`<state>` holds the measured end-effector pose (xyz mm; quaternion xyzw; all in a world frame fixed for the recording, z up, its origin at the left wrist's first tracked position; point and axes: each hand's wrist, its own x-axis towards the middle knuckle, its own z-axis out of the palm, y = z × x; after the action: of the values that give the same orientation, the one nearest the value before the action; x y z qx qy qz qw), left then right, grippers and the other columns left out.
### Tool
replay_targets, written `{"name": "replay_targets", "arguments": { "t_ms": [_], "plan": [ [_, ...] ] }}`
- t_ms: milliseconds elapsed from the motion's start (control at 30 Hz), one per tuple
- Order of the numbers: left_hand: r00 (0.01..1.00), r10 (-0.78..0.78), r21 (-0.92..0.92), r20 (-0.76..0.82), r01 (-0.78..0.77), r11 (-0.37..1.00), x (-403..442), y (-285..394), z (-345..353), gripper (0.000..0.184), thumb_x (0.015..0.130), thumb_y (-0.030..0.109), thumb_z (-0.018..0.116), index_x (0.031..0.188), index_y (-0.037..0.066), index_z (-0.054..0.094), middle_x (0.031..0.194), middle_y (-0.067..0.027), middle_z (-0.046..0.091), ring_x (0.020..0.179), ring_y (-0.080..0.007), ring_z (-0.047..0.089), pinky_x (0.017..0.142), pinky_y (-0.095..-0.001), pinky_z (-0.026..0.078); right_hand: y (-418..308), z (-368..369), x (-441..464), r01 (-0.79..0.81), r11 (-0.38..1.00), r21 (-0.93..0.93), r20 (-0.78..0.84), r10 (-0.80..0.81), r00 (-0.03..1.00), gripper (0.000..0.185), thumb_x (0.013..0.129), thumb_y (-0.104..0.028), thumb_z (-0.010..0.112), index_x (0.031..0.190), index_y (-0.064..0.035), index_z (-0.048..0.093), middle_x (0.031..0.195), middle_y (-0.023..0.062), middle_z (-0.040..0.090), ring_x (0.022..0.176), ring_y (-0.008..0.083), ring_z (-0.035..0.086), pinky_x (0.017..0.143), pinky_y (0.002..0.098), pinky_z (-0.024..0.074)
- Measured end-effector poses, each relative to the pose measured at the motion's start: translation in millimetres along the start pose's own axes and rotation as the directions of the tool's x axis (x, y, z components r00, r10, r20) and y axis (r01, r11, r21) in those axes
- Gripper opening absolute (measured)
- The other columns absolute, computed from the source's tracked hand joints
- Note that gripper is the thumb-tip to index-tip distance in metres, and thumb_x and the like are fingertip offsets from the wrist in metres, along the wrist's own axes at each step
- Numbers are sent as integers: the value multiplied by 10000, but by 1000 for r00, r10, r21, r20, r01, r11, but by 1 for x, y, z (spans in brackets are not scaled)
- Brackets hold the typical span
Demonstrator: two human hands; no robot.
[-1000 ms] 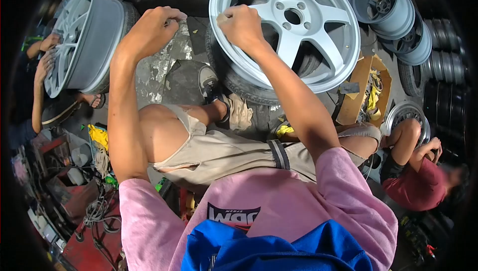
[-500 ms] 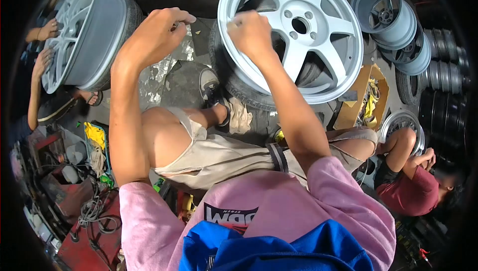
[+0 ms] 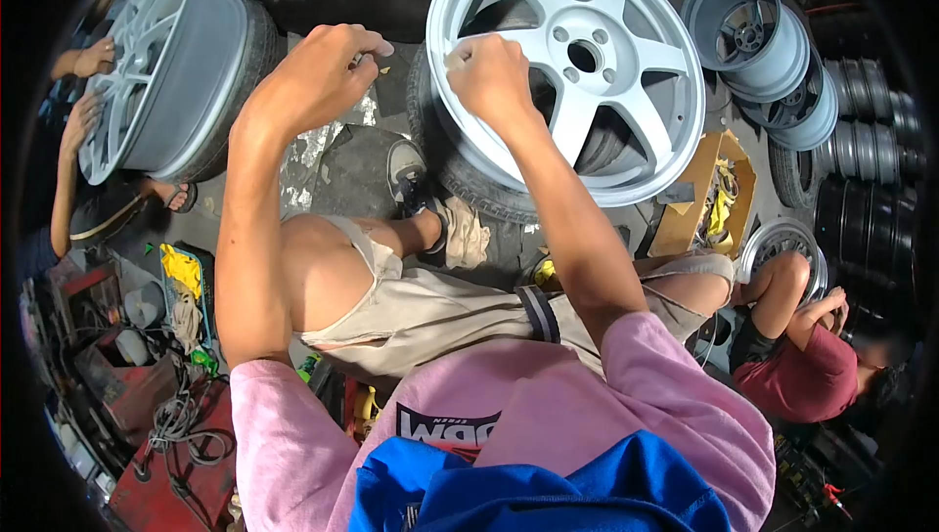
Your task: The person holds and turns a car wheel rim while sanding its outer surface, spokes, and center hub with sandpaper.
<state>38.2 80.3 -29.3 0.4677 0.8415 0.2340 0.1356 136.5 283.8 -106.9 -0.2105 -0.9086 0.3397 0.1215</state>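
A pale grey six-spoke wheel rim (image 3: 626, 82) rests face up on a tire (image 3: 460, 165) in front of me. My right hand (image 3: 492, 82) is closed in a fist over the rim's left edge; what its fingers hold, if anything, is hidden. My left hand (image 3: 328, 72) hangs in the air left of the rim, apart from it. Its fingers are curled toward the thumb, and I cannot make out anything between them.
At left, another person's hands (image 3: 86, 111) touch an upright rim (image 3: 181, 72). A cardboard box (image 3: 675, 224) stands right of my rim, with stacked rims (image 3: 773, 67) beyond. A seated person (image 3: 802, 376) is at right. Tools and a coiled cable (image 3: 186, 420) lie lower left.
My left hand has moved slightly down and right. My right hand has shifted slightly down along the rim's left edge. The view has shifted a little.
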Motion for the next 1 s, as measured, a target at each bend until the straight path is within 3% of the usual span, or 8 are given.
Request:
{"name": "replay_targets", "arguments": {
  "t_ms": [233, 367, 467, 533, 633, 667, 867, 1000],
  "plan": [
    [999, 18, -3, 39, -18, 1000, 12, 30, 7, 304, 915, 29, 565, 1168, -39, 720, 1051, -228, 733, 900, -380, 704, 843, -422, 546, 2, 32, 51, -14, 999, 41, -272, 24, 962, 111, 737, -82, 706, 742, 13, 761, 845, 298, 722, 891, 469, 732, 888, 506, 585],
    [993, 108, 42, 43, -110, 993, 21, 45, 27, 299, 897, 29, 579, 1145, -59, 723, 1063, -241, 732, 949, -416, 707, 889, -440, 549, 17, 1, -30, 64, 992, -105, 46, -59, 997, 117, 740, 3, 686, 820, 70, 738, 920, 368, 694, 953, 524, 702, 875, 528, 586],
    [986, 127, 55, 105, -134, 989, 20, 64, 45, 278, 883, 25, 601, 1113, -56, 735, 1075, -244, 731, 1037, -427, 689, 949, -463, 537, 35, -62, -100, 179, 961, -209, 365, -93, 926, 166, 805, 3, 628, 893, 15, 768, 884, 259, 730, 875, 472, 715, 854, 516, 580],
    [971, 150, 101, 184, -170, 980, 14, 80, 53, 295, 869, 13, 615, 1133, -37, 735, 1141, -234, 719, 1114, -423, 666, 999, -480, 525, 97, -90, -139, 423, 903, -72, 230, -398, 888, 185, 885, -22, 601, 978, 0, 760, 1036, 223, 744, 1014, 414, 710, 910, 476, 562],
    [940, 106, 124, 323, -154, 980, 12, 97, 68, 313, 862, 5, 620, 1152, -41, 727, 1177, -222, 709, 1112, -418, 667, 1004, -479, 526, 132, -171, -150, 478, 799, -366, 539, -236, 808, 181, 873, 3, 577, 961, -35, 730, 960, 147, 668, 991, 343, 635, 900, 447, 536],
    [947, 253, 109, 198, -278, 954, 8, 91, 82, 159, 844, -35, 592, 915, -67, 731, 998, -259, 704, 957, -433, 713, 875, -495, 579, 161, -191, -149, 492, 798, -348, 509, -280, 814, 181, 849, 9, 578, 927, -51, 730, 968, 139, 670, 1000, 337, 639, 883, 448, 535],
    [929, 226, 393, 293, -332, 858, 6, 104, 113, 160, 791, -9, 685, 925, -29, 770, 1104, -188, 671, 1028, -350, 710, 831, -443, 603, 207, -260, -100, 705, 396, -588, 596, -377, 709, 104, 795, -67, 696, 882, -73, 754, 970, 63, 699, 1078, 305, 606, 955, 406, 512],
    [903, 316, 496, 291, -425, 757, 1, 119, 131, 153, 777, 36, 741, 923, 30, 787, 1071, -148, 673, 964, -277, 703, 787, -370, 590, 166, -232, -127, 660, 657, -364, 657, -321, 682, 129, 758, -54, 729, 882, -79, 753, 976, 67, 692, 1063, 305, 604, 972, 422, 503]
  ]
}}
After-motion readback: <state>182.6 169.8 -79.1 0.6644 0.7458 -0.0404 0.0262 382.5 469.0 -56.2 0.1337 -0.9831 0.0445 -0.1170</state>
